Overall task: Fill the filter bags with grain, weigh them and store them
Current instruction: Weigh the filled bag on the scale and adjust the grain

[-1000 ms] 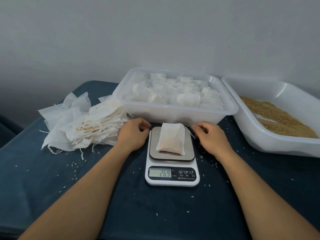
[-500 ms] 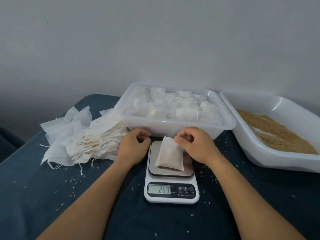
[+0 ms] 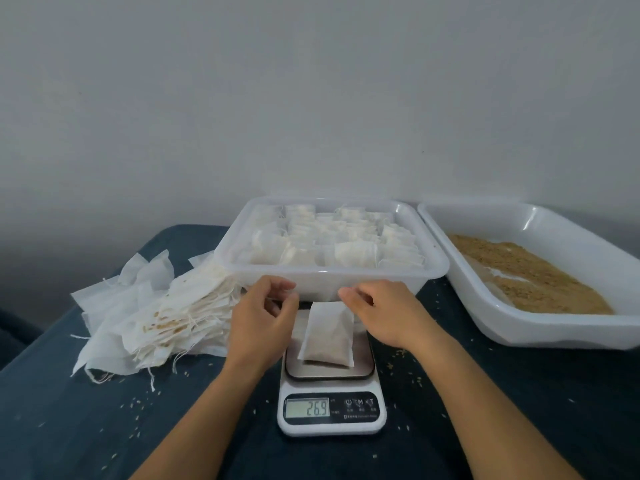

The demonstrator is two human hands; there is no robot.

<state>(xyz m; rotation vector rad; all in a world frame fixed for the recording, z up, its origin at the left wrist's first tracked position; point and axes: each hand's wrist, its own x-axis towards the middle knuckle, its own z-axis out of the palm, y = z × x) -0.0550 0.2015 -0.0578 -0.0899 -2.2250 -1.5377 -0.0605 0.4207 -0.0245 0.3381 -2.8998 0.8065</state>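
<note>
Weighing step: the filled bag [image 3: 327,336] lies on the scale [image 3: 330,393], reading 26.9. Left hand [image 3: 263,322] loosely curled, holding nothing; right hand [image 3: 384,311] at its corner — grip unclear. Next — lifting it into the storage tub [image 3: 332,277].

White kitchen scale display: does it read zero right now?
No, the white kitchen scale shows 26.9 with the filled white filter bag on its platform.

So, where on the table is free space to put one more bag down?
Bare cloth lies before the scale, left and right of the forearms, with only stray grains. Behind, it is crowded: empty bags, storage tub, grain tray, both hands near the scale.
</note>
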